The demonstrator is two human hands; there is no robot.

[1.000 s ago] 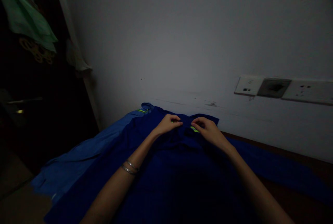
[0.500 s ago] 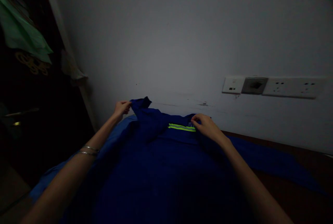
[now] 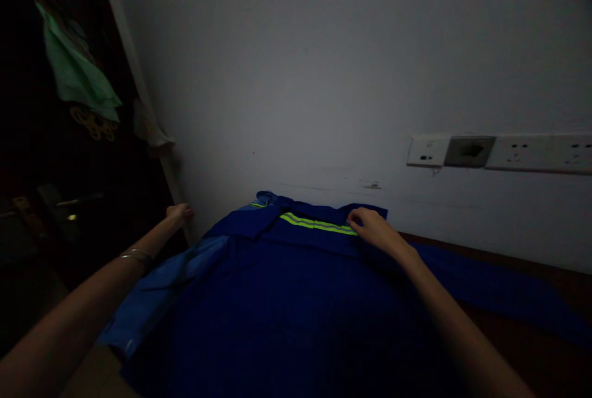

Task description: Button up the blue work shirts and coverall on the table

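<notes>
A dark blue work jacket (image 3: 296, 299) with a yellow-green reflective stripe (image 3: 314, 224) is spread out in front of me, its collar end towards the wall. My right hand (image 3: 372, 225) pinches the jacket near its collar, at the right end of the stripe. Off to the left, my left hand (image 3: 179, 213) is raised apart from the cloth, fingers curled, with nothing visible in them. Lighter blue cloth (image 3: 157, 287) shows along the jacket's left side. One dark blue sleeve (image 3: 490, 281) stretches out to the right.
Behind the jacket rises a pale wall (image 3: 296, 89) with a row of sockets and switches (image 3: 467, 152) at right. A dark door with a handle (image 3: 78, 199) and hanging green cloth (image 3: 76, 71) stands at left. The dark wooden surface (image 3: 522, 355) shows at lower right.
My left hand has let go of the jacket's left collar part and moved left and down. That part now lies flatter. The right hand keeps its pinch; the view has shifted left.
</notes>
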